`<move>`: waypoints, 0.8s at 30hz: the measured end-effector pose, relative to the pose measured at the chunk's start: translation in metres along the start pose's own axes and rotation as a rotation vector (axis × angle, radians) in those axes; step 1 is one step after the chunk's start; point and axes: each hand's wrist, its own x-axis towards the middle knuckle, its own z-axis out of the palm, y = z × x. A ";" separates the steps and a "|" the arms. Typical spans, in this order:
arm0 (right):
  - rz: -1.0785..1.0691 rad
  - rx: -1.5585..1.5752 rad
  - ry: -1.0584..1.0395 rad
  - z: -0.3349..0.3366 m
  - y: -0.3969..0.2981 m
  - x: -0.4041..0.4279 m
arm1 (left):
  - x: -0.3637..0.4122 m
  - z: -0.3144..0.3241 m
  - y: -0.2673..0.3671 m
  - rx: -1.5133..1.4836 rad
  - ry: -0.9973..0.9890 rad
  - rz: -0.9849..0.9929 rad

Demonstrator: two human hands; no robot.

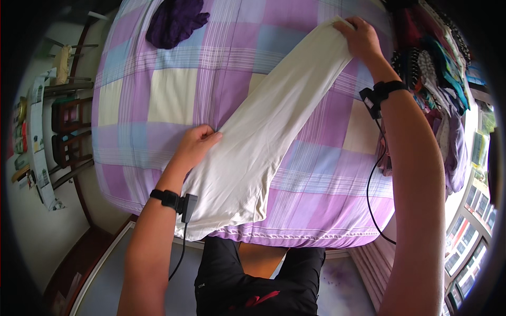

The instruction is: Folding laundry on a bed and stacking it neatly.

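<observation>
A pair of off-white trousers (269,126), apparently doubled lengthwise, lies slantwise over a checked bedspread (174,96). Its wide end reaches the bed's near edge, and the narrow leg end points to the far right. My right hand (361,37) pinches the corner of that narrow end between thumb and fingers. Partway down, my left hand (197,146) grips the left edge of the cloth. Both wrists wear black straps with small cabled devices.
Dark purple crumpled cloth (176,23) lies at the bed's far left. Clothes (435,79) are heaped along the right side, by a window (470,221). Dark wooden stools (71,134) stand to the left. My legs (257,288) are close to the bed's front edge.
</observation>
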 end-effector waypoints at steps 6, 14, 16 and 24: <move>0.192 0.023 -0.092 0.028 0.025 -0.006 | 0.011 0.005 -0.007 -0.148 -0.043 -0.033; 0.410 0.219 -0.229 0.007 0.013 -0.027 | 0.011 -0.001 -0.006 -0.128 -0.036 -0.045; 0.384 0.324 -0.213 -0.004 -0.001 -0.034 | 0.007 -0.002 -0.004 -0.123 -0.035 -0.043; 0.213 0.464 -0.189 -0.041 -0.092 -0.131 | -0.093 0.004 -0.040 -0.398 0.440 0.289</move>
